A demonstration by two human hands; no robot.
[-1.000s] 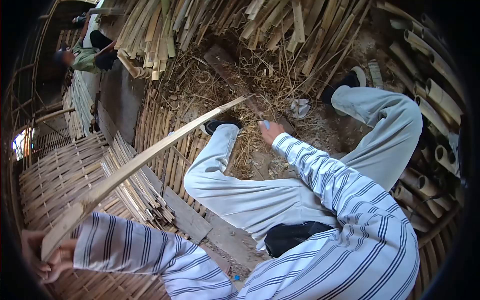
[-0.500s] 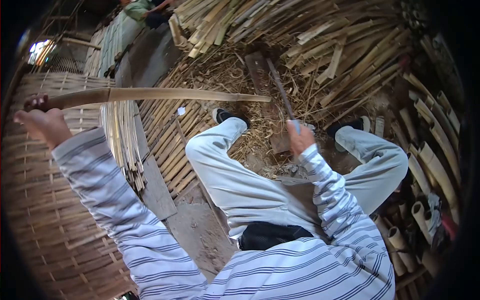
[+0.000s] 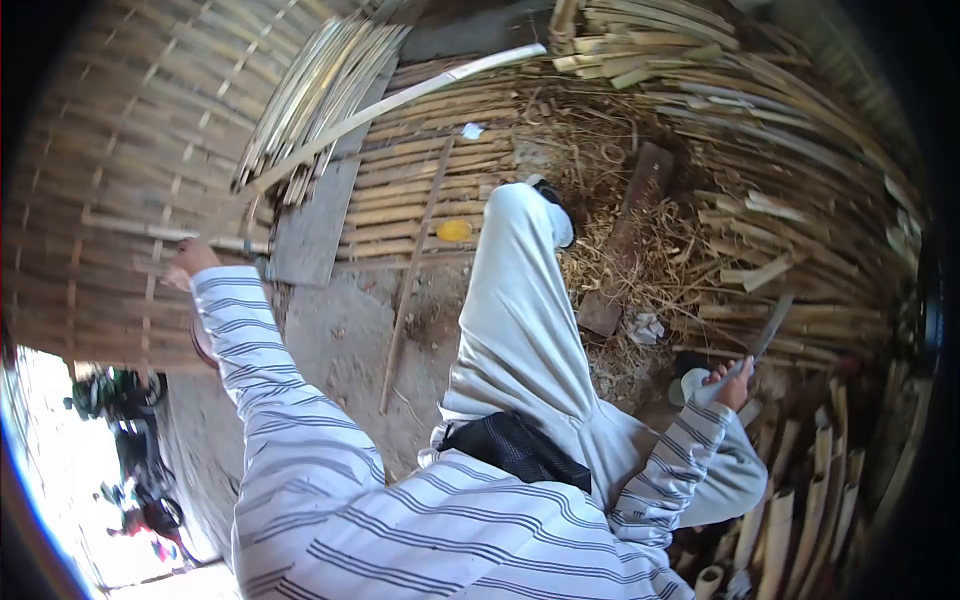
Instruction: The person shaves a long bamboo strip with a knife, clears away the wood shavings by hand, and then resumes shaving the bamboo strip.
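A long, pale bamboo strip (image 3: 390, 104) slants from my left hand (image 3: 194, 258) up to the top middle of the view. The fingers of that hand are closed round its lower end, which is blurred against the woven wall. At the right, my right hand (image 3: 733, 384) grips a long-bladed knife (image 3: 772, 330) by its handle, the blade pointing up and to the right. The blade touches nothing that I can make out. Between my feet lies a dark wooden block (image 3: 640, 190) among bamboo shavings (image 3: 650, 240).
Thin strips (image 3: 318, 85) are stacked at the upper left near a woven bamboo panel (image 3: 120, 150). Split bamboo (image 3: 790, 130) is piled at the upper right, bamboo poles (image 3: 780, 530) at the lower right. Motorcycles (image 3: 140, 450) stand outside at the lower left.
The view has swung to the left. The strip in my left hand now slants upward instead of lying nearly level, and the knife has moved away from the wooden block.
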